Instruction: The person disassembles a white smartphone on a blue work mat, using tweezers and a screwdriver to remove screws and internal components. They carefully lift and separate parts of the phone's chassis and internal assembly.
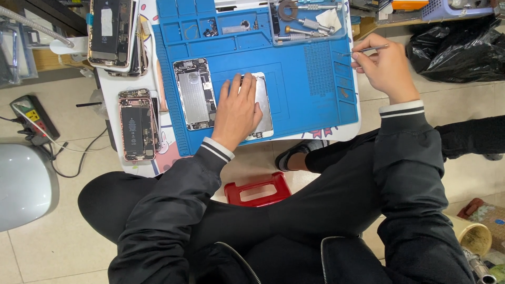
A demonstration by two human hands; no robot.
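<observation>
Left grip [238, 108]: flat, fingers spread, pressing phone panel [263, 105]; panel's long axis runs away from wearer.
Right grip [381, 66]: pinching tweezers [368, 50], well right of panel.

blue mat [310, 89] | black sleeves [173, 210] — white-striped cuffs | red stool [258, 190] | black bag [457, 50]

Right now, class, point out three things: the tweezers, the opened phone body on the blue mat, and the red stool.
tweezers [368, 50], head view, on the metal shaft beyond the fingers.
opened phone body [193, 94], head view, on its silver inner plate.
red stool [234, 195], head view, on its left edge.
</observation>
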